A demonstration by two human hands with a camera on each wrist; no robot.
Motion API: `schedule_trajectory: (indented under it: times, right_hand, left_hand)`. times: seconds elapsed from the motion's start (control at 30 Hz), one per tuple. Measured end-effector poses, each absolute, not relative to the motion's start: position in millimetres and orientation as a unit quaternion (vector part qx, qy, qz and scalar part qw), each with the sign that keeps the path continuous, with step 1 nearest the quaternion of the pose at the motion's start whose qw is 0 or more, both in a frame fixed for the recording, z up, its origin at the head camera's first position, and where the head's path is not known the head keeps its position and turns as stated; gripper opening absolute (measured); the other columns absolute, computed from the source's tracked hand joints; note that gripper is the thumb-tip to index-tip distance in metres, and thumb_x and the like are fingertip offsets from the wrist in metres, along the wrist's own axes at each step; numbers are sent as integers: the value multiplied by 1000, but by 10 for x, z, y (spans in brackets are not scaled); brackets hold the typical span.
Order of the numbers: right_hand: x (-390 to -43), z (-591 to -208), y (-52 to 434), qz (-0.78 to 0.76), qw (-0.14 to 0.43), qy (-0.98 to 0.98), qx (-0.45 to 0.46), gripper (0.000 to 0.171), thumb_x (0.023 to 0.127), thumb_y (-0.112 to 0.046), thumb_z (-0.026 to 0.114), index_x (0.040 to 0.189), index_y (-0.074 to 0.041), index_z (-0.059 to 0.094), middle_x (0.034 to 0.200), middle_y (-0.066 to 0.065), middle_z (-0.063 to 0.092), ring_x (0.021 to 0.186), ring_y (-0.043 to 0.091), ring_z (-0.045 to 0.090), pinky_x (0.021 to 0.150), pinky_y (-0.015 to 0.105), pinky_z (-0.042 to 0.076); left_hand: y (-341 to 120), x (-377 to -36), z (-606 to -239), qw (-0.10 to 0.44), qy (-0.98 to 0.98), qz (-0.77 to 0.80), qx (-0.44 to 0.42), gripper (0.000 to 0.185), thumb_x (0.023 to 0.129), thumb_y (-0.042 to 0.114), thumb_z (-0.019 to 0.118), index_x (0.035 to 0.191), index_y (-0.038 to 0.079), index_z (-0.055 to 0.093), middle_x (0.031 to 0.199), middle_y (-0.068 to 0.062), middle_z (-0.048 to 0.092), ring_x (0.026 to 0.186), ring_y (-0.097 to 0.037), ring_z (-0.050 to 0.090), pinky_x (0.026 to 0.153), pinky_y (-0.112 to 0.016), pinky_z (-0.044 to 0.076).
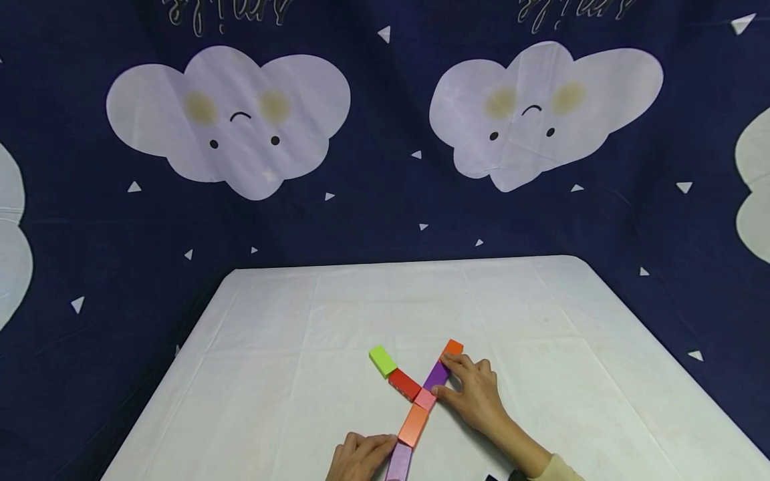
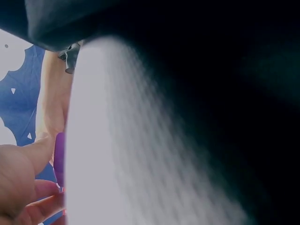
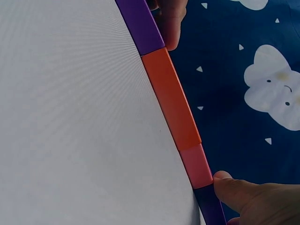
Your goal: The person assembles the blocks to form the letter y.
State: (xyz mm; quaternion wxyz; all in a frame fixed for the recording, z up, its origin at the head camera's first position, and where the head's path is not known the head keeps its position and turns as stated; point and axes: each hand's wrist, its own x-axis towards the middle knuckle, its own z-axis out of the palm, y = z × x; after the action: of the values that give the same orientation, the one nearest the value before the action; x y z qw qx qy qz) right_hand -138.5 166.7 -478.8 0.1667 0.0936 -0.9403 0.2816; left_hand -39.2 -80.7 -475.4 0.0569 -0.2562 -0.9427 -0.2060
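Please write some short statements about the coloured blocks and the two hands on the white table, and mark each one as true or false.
1. The green block is at the far left end of a row. True.
2. The right hand touches the dark purple block. True.
3. The left hand rests on the green block. False: it is at the light purple block.
4. The blocks are stacked in a tower. False: they lie flat on the table.

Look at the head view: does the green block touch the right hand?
No. The green block lies apart from the right hand, with the red block between them.
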Motion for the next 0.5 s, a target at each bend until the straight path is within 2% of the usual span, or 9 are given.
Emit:
schedule_trajectory:
  times: [0.13, 0.23, 0.37, 0.5]
  right_hand:
    - [-1393, -4790, 1668, 283, 162, -941, 93, 58, 67, -36, 80, 118, -12, 67, 119, -2, 63, 83, 15, 39, 71, 30, 26]
    - [-1400, -4795, 1673, 283, 162, -941, 93, 58, 67, -36, 80, 118, -12, 67, 119, -2, 63, 82, 15, 39, 71, 30, 26]
    - [-1393, -4802, 1682, 284, 162, -941, 93, 58, 67, -37, 80, 118, -12, 67, 119, -2, 64, 82, 15, 39, 71, 30, 26]
    - [-1377, -4808, 1691, 282, 156, -943, 89, 58, 67, -38, 79, 118, -12, 66, 119, -2, 63, 84, 16, 39, 71, 30, 26]
  left_hand:
    - [-791, -413, -4667, -11, -950, -220, -221, 68, 82, 70, 47, 125, 19, 61, 118, 6, 62, 85, -5, 39, 67, -22, 29]
    - [-798, -443, -4598, -37, -949, -236, -205, 63, 86, 65, 46, 127, 18, 59, 119, 3, 62, 88, -7, 42, 71, -26, 34]
    - [-867, -481, -4529, -16, -938, -275, -211, 55, 90, 54, 48, 126, 14, 58, 119, -1, 63, 93, -10, 45, 73, -27, 36]
    - [-958, -544, -4453, -9, -938, -278, -207, 53, 92, 50, 48, 128, 12, 57, 120, -3, 63, 98, -13, 47, 75, -30, 38]
